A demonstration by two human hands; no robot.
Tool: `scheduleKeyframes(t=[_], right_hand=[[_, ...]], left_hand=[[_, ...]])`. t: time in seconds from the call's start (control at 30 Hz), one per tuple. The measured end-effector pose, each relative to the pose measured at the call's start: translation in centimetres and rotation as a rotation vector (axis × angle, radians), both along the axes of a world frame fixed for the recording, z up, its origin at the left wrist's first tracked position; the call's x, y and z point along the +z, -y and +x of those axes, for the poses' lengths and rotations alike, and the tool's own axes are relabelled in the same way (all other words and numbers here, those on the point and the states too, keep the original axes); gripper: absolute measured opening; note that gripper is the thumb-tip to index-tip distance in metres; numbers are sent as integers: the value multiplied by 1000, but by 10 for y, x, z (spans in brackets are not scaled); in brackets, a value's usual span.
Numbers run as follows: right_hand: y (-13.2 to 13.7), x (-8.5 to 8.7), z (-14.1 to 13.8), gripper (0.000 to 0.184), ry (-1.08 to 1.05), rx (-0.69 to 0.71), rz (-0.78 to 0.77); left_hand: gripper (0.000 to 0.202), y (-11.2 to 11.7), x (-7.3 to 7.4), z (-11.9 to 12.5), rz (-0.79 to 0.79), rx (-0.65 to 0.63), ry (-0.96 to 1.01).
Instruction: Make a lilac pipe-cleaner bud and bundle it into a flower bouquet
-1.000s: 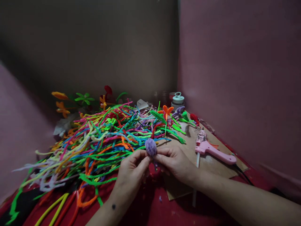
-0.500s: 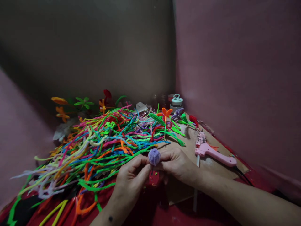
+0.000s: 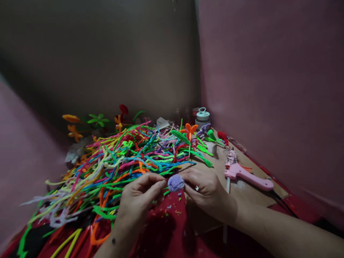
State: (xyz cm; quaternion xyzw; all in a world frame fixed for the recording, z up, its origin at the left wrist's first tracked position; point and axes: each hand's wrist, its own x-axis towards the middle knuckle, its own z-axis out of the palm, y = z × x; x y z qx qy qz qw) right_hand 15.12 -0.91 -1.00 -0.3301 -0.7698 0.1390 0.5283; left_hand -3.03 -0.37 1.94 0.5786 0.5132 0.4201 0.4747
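Observation:
A small rounded purple pipe-cleaner bud (image 3: 176, 183) is held up between my two hands. My right hand (image 3: 205, 190) pinches it from the right with thumb and forefinger, and a ring shows on that hand. My left hand (image 3: 142, 195) is closed in a pinch just left of the bud, its fingertips very near it; whatever lies between them is too small to make out. Beyond and to the left spreads a large heap of many-coloured pipe cleaners (image 3: 107, 168).
On cardboard (image 3: 258, 193) at the right lies a pink glue gun (image 3: 248, 177) with its cord. Behind it are an orange pipe-cleaner flower (image 3: 190, 129), green leaves (image 3: 205, 150) and a mint-lidded jar (image 3: 202, 115). Small scraps dot the red cloth (image 3: 172, 215). Walls rise behind and right.
The bud has turned, showing its side instead of its round top. My left fingertips have drawn off it to the left, and my right hand has tilted. The view has shifted slightly.

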Motion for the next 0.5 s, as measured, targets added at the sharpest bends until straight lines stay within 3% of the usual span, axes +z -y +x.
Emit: scheduleKeyframes(t=[0.17, 0.27, 0.3, 0.37, 0.5], right_hand=[[0, -1, 0, 22, 49, -76, 66], [1, -3, 0, 20, 66, -117, 63], [1, -3, 0, 20, 74, -125, 61], [2, -5, 0, 20, 93, -133, 56], [1, -7, 0, 17, 161, -163, 63]], left_hand=[[29, 2, 9, -4, 68, -9, 110], [15, 8, 13, 2, 177, 66, 69], [9, 11, 13, 4, 209, 97, 56], [20, 15, 12, 8, 253, 131, 32], [20, 17, 5, 11, 274, 66, -55]])
